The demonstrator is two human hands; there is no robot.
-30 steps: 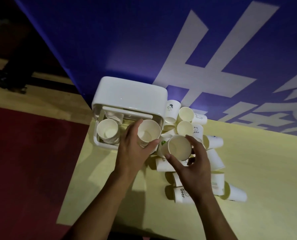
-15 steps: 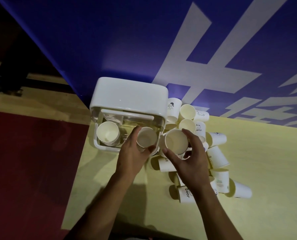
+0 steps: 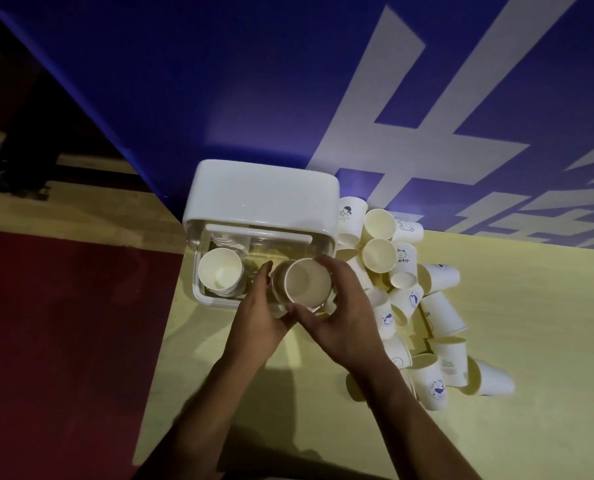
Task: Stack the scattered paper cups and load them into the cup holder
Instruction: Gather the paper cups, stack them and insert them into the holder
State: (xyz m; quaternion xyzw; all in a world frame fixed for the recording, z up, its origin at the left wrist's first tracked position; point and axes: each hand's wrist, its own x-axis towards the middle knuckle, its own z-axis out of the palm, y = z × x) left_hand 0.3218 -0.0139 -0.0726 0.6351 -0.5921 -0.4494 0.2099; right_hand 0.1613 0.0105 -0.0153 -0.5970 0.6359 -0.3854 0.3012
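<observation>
Blue banner (image 3: 254, 81) with big white characters across the back: is that the largest thing in view?

Yes, and below it is a yellow table (image 3: 548, 323), with dark red floor (image 3: 63, 323) off its left edge. Everything for the job sits on that table.

Where is the cup holder?

The white cup holder (image 3: 264, 195) stands at the table's far left corner, against the banner, with its lid raised. Its left compartment already has a stack (image 3: 219, 271) of nested cups in it, mouths up.

And the loose ones?

A heap of paper cups (image 3: 441, 313) lies just right of the holder and trails toward the near side. There are well over a dozen, most on their sides and a few upright, and I can't see any that are nested.

What are the hands doing?

Both meet over the holder's right compartment. The left hand (image 3: 257, 323) curls its fingers round a lower cup (image 3: 277, 285) from the left. The right hand (image 3: 344, 320) pinches the rim of the top cup (image 3: 307, 282) between thumb and fingers. The two rims sit nearly one inside the other, so I judge one cup is going into the other.

How far along, then?

Early, I'd say. One stack is loaded and a second is being built at the holder — the heap looks largely untouched.
</observation>
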